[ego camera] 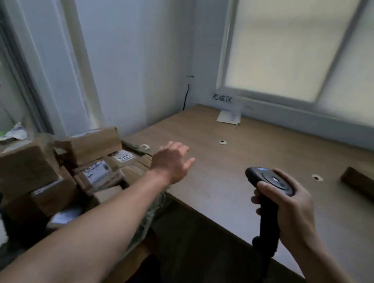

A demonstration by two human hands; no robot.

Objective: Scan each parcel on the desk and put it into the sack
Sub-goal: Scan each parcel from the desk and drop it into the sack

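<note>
My right hand (pixel 291 204) grips a black handheld barcode scanner (pixel 269 181) by its handle, held above the wooden desk (pixel 235 161). My left hand (pixel 172 161) hovers over the desk's left edge with relaxed fingers and holds nothing. To the left of the desk, several brown cardboard parcels (pixel 96 168) with white labels are piled in an open sack (pixel 148 215) with a greenish woven rim. One brown parcel (pixel 363 188) lies on the desk at the far right, partly cut off by the frame edge.
A white paper sign (pixel 225 106) with printed characters stands at the back of the desk under the window (pixel 296 49). Small round holes (pixel 222 142) dot the desktop. A black cable (pixel 186 97) hangs in the wall corner.
</note>
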